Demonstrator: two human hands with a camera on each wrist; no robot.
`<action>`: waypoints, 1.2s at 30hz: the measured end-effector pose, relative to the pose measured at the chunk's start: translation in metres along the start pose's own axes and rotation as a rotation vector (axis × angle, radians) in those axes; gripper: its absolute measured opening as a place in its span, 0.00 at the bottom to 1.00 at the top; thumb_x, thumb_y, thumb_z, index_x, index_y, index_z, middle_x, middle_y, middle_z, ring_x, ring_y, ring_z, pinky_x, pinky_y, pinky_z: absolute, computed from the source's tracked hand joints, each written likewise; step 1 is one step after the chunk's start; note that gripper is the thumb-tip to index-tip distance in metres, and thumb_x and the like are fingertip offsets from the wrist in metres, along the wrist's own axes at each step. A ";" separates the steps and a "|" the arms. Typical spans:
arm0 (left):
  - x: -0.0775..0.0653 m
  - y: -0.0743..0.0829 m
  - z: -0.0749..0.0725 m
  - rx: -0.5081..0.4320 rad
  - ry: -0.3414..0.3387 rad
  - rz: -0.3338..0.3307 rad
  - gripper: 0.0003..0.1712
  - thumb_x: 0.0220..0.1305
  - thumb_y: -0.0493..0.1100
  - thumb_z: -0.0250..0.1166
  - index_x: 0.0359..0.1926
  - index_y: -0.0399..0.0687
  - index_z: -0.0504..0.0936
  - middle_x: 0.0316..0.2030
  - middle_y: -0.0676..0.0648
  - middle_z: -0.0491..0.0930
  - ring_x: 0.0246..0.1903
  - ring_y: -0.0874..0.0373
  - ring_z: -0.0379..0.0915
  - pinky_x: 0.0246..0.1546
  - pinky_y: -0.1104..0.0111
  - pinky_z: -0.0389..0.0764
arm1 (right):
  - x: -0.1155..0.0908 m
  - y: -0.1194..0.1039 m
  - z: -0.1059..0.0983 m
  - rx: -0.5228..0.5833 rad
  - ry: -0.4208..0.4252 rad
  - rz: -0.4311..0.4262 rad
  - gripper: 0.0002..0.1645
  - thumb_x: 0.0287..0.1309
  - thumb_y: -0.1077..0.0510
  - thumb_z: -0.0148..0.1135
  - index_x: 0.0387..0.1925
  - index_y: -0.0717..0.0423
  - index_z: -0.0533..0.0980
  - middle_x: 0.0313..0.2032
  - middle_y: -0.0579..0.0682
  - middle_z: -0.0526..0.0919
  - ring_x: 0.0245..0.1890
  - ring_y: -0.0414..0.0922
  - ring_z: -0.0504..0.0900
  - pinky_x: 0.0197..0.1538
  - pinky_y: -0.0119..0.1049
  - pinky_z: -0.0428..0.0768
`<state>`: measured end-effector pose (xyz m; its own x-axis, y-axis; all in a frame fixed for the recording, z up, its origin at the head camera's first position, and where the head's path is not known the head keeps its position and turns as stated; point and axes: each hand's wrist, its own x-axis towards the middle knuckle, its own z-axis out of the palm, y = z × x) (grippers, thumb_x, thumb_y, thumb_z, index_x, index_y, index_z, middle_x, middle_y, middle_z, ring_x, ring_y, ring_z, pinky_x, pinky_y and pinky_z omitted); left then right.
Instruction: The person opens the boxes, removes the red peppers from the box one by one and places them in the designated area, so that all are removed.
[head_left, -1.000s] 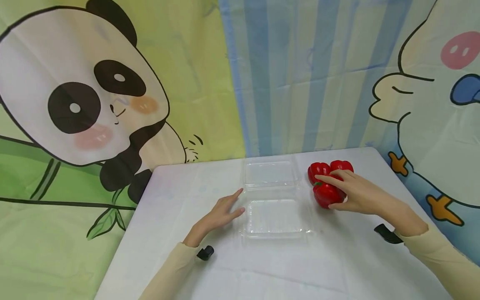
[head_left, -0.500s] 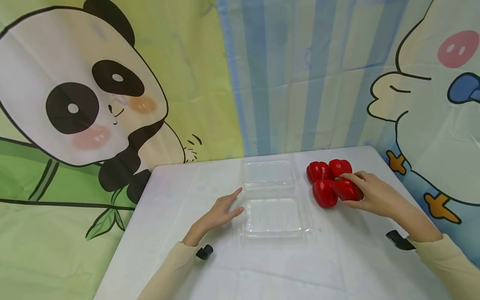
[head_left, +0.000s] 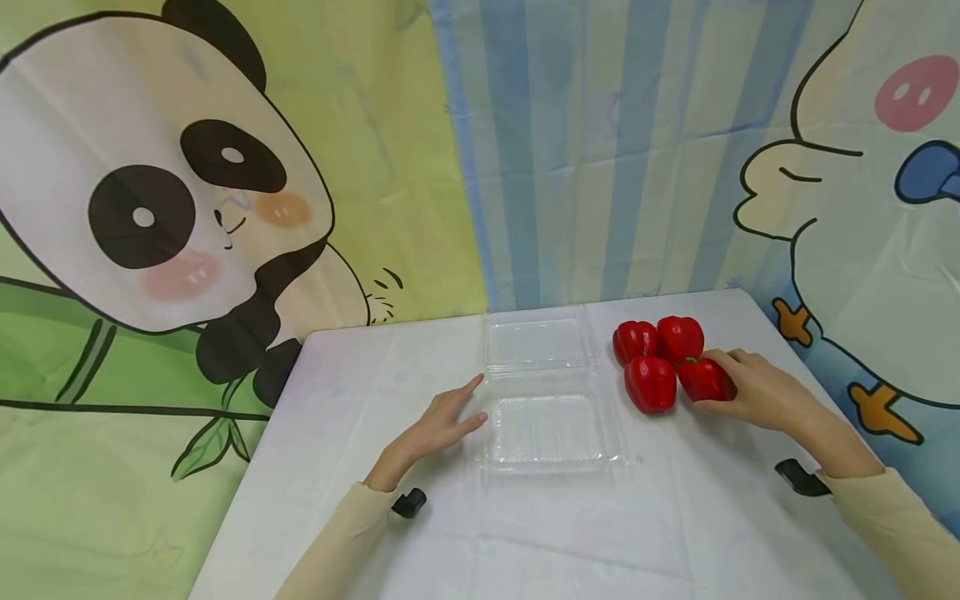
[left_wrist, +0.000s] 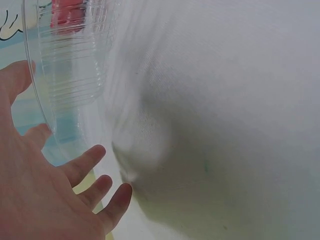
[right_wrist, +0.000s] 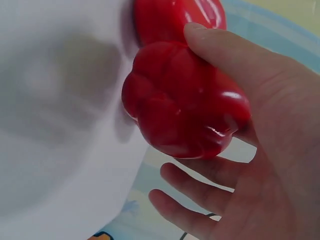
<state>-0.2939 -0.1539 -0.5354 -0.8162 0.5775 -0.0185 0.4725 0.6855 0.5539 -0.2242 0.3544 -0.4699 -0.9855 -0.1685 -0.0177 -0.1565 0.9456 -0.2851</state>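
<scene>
Between the thumb and fingers of my right hand [head_left: 761, 392] is a red bell pepper [head_left: 705, 380], the front right one of a cluster. In the right wrist view the bell pepper [right_wrist: 180, 100] shows its lobed end, with the thumb along one side and a finger behind. My left hand [head_left: 435, 425] has its fingers spread at the left edge of a clear plastic clamshell box [head_left: 551, 429]. The box lies with its lid [head_left: 536, 343] folded back. In the left wrist view the thumb and a finger of the left hand [left_wrist: 45, 180] are at the box's rim [left_wrist: 37, 95].
More red bell peppers stand close by: one in front [head_left: 650, 385], one at the back left [head_left: 635, 342], another at the back right [head_left: 680, 337]. A white cloth covers the table [head_left: 570, 542]. Behind it hangs a printed cartoon curtain [head_left: 555, 167].
My right hand has moved right with its bell pepper, away from in front of the others, and lowered it beside them. More of the front bell pepper shows. The left hand has stayed at the box.
</scene>
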 end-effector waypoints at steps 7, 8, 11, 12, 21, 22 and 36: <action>0.002 0.000 0.000 0.009 -0.001 0.006 0.43 0.74 0.59 0.55 0.81 0.55 0.48 0.76 0.43 0.59 0.74 0.41 0.57 0.74 0.44 0.55 | 0.004 0.008 0.009 0.036 -0.034 0.040 0.51 0.45 0.36 0.78 0.62 0.60 0.67 0.49 0.70 0.77 0.49 0.67 0.76 0.37 0.55 0.86; 0.002 0.000 0.000 0.008 -0.002 0.004 0.43 0.74 0.59 0.55 0.81 0.56 0.48 0.76 0.43 0.59 0.74 0.41 0.57 0.74 0.44 0.55 | 0.005 0.008 0.011 0.041 -0.038 0.044 0.52 0.45 0.36 0.78 0.62 0.60 0.67 0.49 0.69 0.77 0.48 0.67 0.76 0.37 0.55 0.86; 0.002 0.000 -0.001 0.007 -0.005 0.001 0.43 0.74 0.60 0.54 0.81 0.58 0.47 0.76 0.44 0.59 0.74 0.42 0.57 0.74 0.44 0.55 | 0.008 0.010 0.014 0.048 -0.043 0.050 0.52 0.44 0.35 0.78 0.61 0.60 0.67 0.48 0.68 0.78 0.48 0.66 0.77 0.37 0.55 0.86; 0.002 0.000 -0.001 0.004 -0.006 0.001 0.43 0.74 0.60 0.55 0.81 0.58 0.47 0.76 0.44 0.59 0.74 0.42 0.57 0.74 0.44 0.55 | 0.009 0.010 0.015 0.049 -0.045 0.052 0.52 0.44 0.35 0.78 0.62 0.60 0.67 0.48 0.68 0.78 0.48 0.65 0.77 0.37 0.55 0.86; 0.001 0.001 -0.001 0.002 -0.006 0.005 0.43 0.74 0.59 0.55 0.81 0.56 0.48 0.76 0.42 0.59 0.74 0.40 0.57 0.73 0.43 0.56 | 0.017 0.012 0.019 0.045 -0.061 0.056 0.57 0.44 0.34 0.77 0.64 0.64 0.65 0.49 0.71 0.77 0.49 0.68 0.76 0.38 0.57 0.86; 0.001 0.001 -0.001 0.002 -0.006 0.006 0.43 0.74 0.59 0.55 0.81 0.56 0.48 0.76 0.42 0.59 0.74 0.40 0.57 0.73 0.43 0.56 | 0.018 0.012 0.019 0.044 -0.062 0.056 0.57 0.44 0.34 0.77 0.64 0.64 0.64 0.50 0.71 0.77 0.50 0.68 0.76 0.39 0.57 0.86; 0.002 0.000 -0.001 0.010 -0.003 0.027 0.43 0.74 0.57 0.56 0.81 0.54 0.48 0.75 0.41 0.60 0.73 0.40 0.58 0.73 0.43 0.56 | 0.022 0.010 0.019 0.044 -0.083 0.069 0.59 0.45 0.33 0.76 0.66 0.65 0.62 0.51 0.73 0.75 0.51 0.71 0.74 0.38 0.59 0.85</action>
<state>-0.2958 -0.1539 -0.5347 -0.8023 0.5969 -0.0059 0.4976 0.6741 0.5459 -0.2460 0.3546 -0.4911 -0.9849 -0.1272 -0.1175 -0.0835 0.9431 -0.3217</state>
